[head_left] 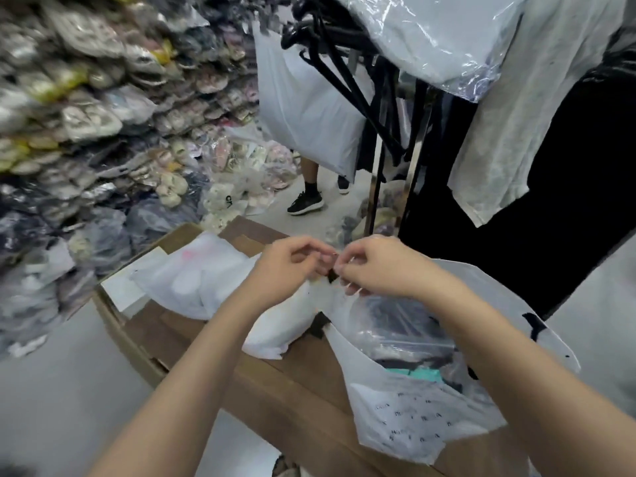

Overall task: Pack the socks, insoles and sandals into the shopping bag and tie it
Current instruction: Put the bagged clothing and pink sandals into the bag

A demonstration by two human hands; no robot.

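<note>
**Tying the bag shut on top of the box**

My forearms come in from the bottom of the view and meet over the shopping bag, which lies on the cardboard box toward its right-hand side. My left hand and right hand are close together, fingertips almost touching, each pinched on a gathered bit of the bag's top edge. Between them a small dark scrap shows; I can't tell whether it is part of the bag or something inside.

The bag looks full: dark bundles, a teal item and a printed white packet show through the plastic. I can't pick out socks, insoles or sandals one by one. So I judge the packing done and the knot the step in hand.

To tie it well, I should keep both pinches low on the plastic, cross one over the other, and pull evenly so the thin film bunches rather than tears.

On the box to the left of the bag lie a second white bag and a white sheet, both clear of my hands. The bag's near corner hangs past the box's front edge, so a hard tug toward me could slide it off. Beyond the box to the right stands a clothes rack with hanging garments; upward room is free, but wide pulls to the right are cramped.
</note>
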